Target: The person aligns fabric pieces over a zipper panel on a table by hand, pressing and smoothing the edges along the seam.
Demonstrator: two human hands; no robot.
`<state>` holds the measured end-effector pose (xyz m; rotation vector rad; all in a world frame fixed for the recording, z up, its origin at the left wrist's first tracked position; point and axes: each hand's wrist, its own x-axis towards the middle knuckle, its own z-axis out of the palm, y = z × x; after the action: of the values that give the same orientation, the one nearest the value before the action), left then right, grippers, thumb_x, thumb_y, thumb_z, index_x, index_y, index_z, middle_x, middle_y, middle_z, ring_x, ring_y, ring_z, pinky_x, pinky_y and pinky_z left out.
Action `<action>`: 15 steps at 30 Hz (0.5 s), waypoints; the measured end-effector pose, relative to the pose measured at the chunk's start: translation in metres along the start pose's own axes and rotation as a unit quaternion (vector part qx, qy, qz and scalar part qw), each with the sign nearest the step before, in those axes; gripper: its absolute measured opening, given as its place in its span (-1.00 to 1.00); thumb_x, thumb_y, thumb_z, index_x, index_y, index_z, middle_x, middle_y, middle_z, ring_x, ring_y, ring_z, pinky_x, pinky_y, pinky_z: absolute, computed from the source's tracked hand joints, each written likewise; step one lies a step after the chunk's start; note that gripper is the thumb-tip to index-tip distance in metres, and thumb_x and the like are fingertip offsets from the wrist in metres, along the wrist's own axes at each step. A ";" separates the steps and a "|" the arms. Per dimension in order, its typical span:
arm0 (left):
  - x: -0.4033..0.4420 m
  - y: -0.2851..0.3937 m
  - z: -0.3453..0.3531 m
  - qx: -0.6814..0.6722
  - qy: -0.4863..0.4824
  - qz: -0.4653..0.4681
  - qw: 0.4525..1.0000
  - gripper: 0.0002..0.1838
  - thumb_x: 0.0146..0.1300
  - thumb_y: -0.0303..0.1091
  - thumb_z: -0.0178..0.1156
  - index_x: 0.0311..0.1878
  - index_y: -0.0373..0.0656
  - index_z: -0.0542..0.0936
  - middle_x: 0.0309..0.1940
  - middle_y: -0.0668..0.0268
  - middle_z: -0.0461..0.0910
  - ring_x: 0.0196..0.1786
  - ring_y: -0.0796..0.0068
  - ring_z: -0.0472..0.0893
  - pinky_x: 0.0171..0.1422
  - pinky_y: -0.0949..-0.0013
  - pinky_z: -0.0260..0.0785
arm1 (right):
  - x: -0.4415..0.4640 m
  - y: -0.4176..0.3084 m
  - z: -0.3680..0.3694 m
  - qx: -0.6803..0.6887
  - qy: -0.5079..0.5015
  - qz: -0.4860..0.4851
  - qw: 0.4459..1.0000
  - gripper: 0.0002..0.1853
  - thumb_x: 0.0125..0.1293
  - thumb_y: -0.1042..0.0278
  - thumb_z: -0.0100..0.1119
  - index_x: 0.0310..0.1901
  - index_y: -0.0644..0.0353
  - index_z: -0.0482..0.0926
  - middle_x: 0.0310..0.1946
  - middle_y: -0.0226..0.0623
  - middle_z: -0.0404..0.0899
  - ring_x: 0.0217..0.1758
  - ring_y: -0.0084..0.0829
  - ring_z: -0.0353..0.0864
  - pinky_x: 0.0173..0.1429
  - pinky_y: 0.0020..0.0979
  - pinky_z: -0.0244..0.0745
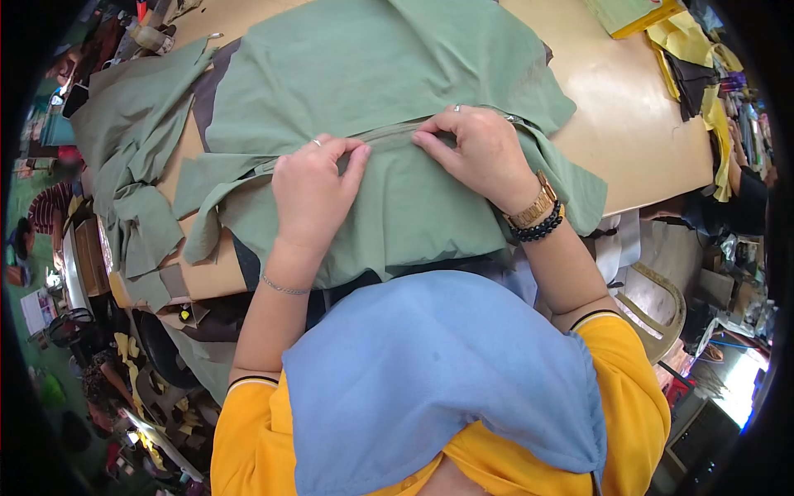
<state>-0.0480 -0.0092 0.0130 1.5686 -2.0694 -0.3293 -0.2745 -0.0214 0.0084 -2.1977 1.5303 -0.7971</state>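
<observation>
A large piece of sage-green cloth [356, 66] with sewn seams lies spread and rumpled over the table, its near part hanging at the front edge. My left hand [314, 190] pinches a long folded seam in it between thumb and forefinger. To the right, a short gap away, my right hand [484, 153] pinches the same seam line, thumb and forefinger close together. The cloth between the hands is drawn fairly straight. Dark grey fabric [211, 95] shows from beneath the green at the left.
More crumpled green cloth [136, 140] lies on the left of the tan table [637, 124]. Yellow and dark fabric pieces [691, 66] sit at the far right corner. A metal-framed chair [657, 310] stands at the right. Other people and cluttered workplaces are on the left.
</observation>
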 end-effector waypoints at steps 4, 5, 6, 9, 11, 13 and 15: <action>0.002 0.001 0.001 -0.008 -0.002 -0.012 1.000 -0.81 0.28 -0.19 0.37 -0.32 -0.11 0.76 -0.40 0.28 0.69 -0.41 0.20 0.64 -0.27 0.22 0.41 | 0.000 0.000 0.001 0.005 0.009 0.000 1.000 -0.82 0.24 0.22 0.41 -0.34 0.14 0.76 -0.49 -0.24 0.67 -0.37 -0.17 0.67 -0.24 -0.19 0.55; 0.002 0.001 0.001 -0.010 -0.002 -0.015 1.000 -0.81 0.27 -0.19 0.36 -0.35 -0.09 0.75 -0.40 0.30 0.70 -0.38 0.20 0.66 -0.25 0.19 0.41 | 0.000 0.001 0.002 0.008 0.012 -0.004 1.000 -0.83 0.24 0.22 0.41 -0.34 0.14 0.76 -0.48 -0.24 0.67 -0.37 -0.17 0.67 -0.24 -0.19 0.55; 0.002 0.001 0.000 -0.009 -0.003 -0.016 1.000 -0.81 0.26 -0.19 0.36 -0.35 -0.09 0.75 -0.40 0.29 0.70 -0.39 0.19 0.66 -0.26 0.19 0.42 | 0.000 0.001 0.003 0.012 0.016 -0.007 1.000 -0.83 0.24 0.22 0.41 -0.35 0.14 0.76 -0.48 -0.24 0.67 -0.37 -0.17 0.67 -0.24 -0.19 0.55; 0.004 0.003 -0.001 -0.008 -0.004 -0.022 1.000 -0.82 0.25 -0.20 0.36 -0.36 -0.09 0.75 -0.41 0.28 0.69 -0.40 0.18 0.66 -0.28 0.18 0.44 | 0.000 -0.001 0.002 0.002 0.008 0.004 1.000 -0.83 0.23 0.23 0.41 -0.35 0.14 0.75 -0.48 -0.24 0.68 -0.37 -0.17 0.67 -0.24 -0.20 0.55; 0.004 0.004 -0.001 -0.007 -0.003 -0.028 1.000 -0.82 0.25 -0.21 0.36 -0.36 -0.09 0.75 -0.42 0.28 0.69 -0.40 0.17 0.66 -0.29 0.18 0.45 | 0.001 -0.002 0.002 0.002 0.011 0.004 1.000 -0.83 0.23 0.23 0.41 -0.36 0.14 0.74 -0.47 -0.25 0.68 -0.36 -0.17 0.68 -0.25 -0.20 0.56; 0.005 0.003 -0.001 -0.004 -0.001 -0.025 1.000 -0.83 0.24 -0.22 0.36 -0.37 -0.09 0.74 -0.43 0.27 0.68 -0.41 0.17 0.66 -0.30 0.17 0.45 | 0.000 -0.002 0.004 0.005 0.019 -0.003 1.000 -0.82 0.24 0.23 0.41 -0.35 0.15 0.74 -0.49 -0.24 0.66 -0.39 -0.18 0.66 -0.26 -0.21 0.54; 0.005 0.002 0.000 -0.001 -0.003 -0.020 1.000 -0.82 0.24 -0.22 0.37 -0.35 -0.12 0.75 -0.42 0.27 0.69 -0.42 0.20 0.65 -0.30 0.21 0.44 | 0.000 0.001 0.006 0.009 0.032 -0.017 0.999 -0.81 0.25 0.23 0.42 -0.32 0.18 0.74 -0.54 -0.21 0.62 -0.45 -0.19 0.61 -0.28 -0.23 0.51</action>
<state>-0.0503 -0.0134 0.0153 1.6123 -2.0438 -0.3500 -0.2715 -0.0222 0.0034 -2.2096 1.5139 -0.8970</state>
